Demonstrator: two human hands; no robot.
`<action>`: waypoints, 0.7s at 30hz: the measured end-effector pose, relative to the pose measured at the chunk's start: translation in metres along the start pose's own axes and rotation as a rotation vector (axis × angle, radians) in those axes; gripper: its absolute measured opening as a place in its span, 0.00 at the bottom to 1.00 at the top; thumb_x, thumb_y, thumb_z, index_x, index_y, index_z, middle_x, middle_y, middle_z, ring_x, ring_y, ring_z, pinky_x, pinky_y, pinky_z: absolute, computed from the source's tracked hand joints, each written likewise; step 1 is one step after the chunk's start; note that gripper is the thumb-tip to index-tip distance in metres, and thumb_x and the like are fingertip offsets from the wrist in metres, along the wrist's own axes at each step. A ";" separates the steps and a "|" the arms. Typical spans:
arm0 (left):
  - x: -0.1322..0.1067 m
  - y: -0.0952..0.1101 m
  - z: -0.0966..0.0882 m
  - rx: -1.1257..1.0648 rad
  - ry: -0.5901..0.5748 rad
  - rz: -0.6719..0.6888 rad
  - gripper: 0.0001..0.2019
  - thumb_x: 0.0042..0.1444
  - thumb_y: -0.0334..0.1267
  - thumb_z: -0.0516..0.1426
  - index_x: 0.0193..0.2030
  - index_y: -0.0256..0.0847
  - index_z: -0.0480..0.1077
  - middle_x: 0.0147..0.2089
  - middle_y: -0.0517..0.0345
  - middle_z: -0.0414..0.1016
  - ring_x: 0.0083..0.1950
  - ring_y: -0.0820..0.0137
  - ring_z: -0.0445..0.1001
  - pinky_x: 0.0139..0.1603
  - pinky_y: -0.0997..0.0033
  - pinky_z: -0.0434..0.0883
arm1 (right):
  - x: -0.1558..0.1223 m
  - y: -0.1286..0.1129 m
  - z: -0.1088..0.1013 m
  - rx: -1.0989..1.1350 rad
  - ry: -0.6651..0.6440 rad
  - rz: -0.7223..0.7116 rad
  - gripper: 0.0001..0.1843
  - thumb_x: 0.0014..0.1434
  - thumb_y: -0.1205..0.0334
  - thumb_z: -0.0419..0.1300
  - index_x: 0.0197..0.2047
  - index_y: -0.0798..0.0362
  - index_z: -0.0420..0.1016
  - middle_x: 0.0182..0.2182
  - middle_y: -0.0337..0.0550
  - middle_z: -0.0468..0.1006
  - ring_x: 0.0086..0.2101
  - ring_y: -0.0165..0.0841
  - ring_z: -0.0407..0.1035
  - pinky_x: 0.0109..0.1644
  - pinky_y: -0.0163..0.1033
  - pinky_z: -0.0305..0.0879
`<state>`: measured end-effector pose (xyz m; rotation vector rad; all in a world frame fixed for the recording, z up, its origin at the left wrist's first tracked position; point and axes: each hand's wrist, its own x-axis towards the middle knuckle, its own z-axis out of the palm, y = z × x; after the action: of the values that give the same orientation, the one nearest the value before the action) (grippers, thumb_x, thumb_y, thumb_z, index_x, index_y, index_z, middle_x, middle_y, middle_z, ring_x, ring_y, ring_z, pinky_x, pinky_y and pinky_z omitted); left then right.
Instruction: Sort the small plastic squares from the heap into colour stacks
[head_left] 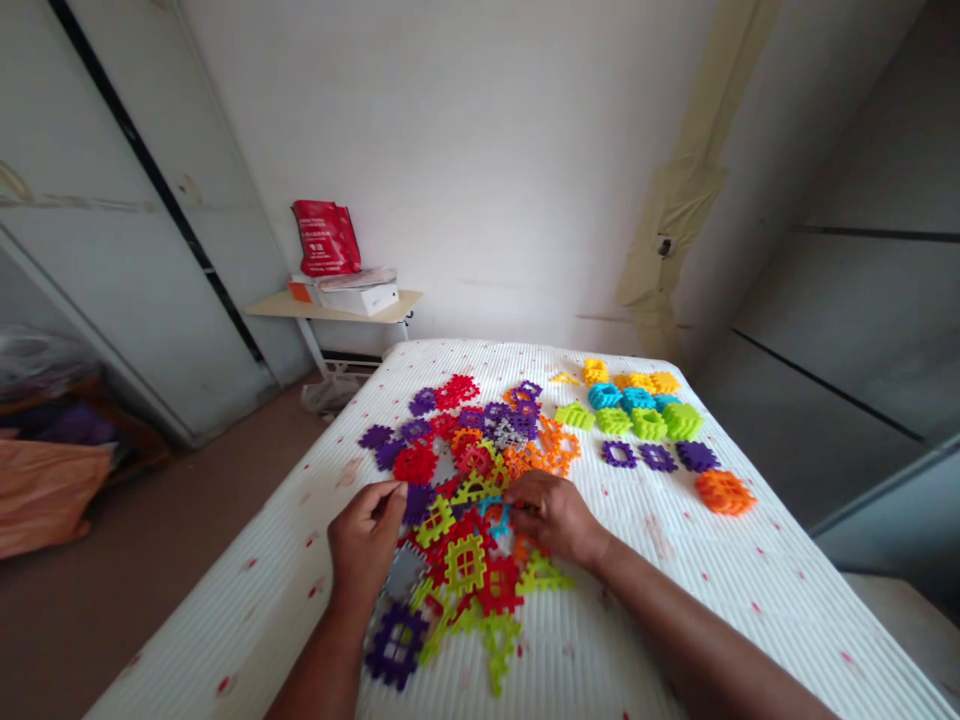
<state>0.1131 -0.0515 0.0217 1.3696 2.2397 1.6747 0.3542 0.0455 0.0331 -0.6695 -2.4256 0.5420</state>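
A mixed pile of plastic interlocking building pieces lies between my hands, in purple, red, lime green, orange and grey. My left hand (364,535) is closed at the pile's left edge, thumb and finger pinched together beside a red round piece (415,463); anything inside the pinch is hidden. Over the pile's right side, my right hand (553,515) has its fingers curled down onto a light blue interlocking piece (493,516), partly covered. Near the front lie a lime green window piece (465,564), a red one (501,586) and a purple one (397,645).
Sorted groups stand at the right: yellow (636,381), blue (604,396), lime green (649,423), purple (658,457) and an orange stack (724,492). The white spotted bed cover (300,560) lies beneath. A small table (345,308) with a red bag (325,238) stands behind.
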 end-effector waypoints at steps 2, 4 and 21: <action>0.000 -0.001 -0.001 -0.005 0.000 0.001 0.14 0.49 0.48 0.56 0.32 0.41 0.76 0.28 0.59 0.77 0.29 0.69 0.73 0.35 0.72 0.71 | -0.002 0.007 -0.011 0.066 0.038 0.037 0.08 0.52 0.69 0.57 0.35 0.52 0.75 0.34 0.42 0.78 0.36 0.31 0.71 0.41 0.34 0.64; 0.001 -0.002 -0.002 -0.013 0.007 -0.005 0.14 0.49 0.48 0.56 0.31 0.41 0.76 0.28 0.59 0.77 0.29 0.69 0.73 0.35 0.72 0.71 | -0.004 0.015 -0.025 0.119 0.050 0.089 0.07 0.52 0.67 0.57 0.34 0.52 0.76 0.34 0.43 0.78 0.35 0.31 0.71 0.40 0.35 0.65; 0.008 -0.011 -0.008 -0.043 0.070 -0.129 0.14 0.47 0.48 0.57 0.32 0.40 0.75 0.27 0.59 0.76 0.29 0.69 0.72 0.34 0.72 0.70 | -0.026 0.068 -0.110 -0.145 -0.280 0.401 0.11 0.49 0.73 0.55 0.32 0.52 0.75 0.32 0.39 0.77 0.32 0.29 0.69 0.37 0.32 0.62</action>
<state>0.0972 -0.0528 0.0200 1.1481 2.2596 1.7424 0.4623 0.1093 0.0722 -1.2296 -2.6173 0.6573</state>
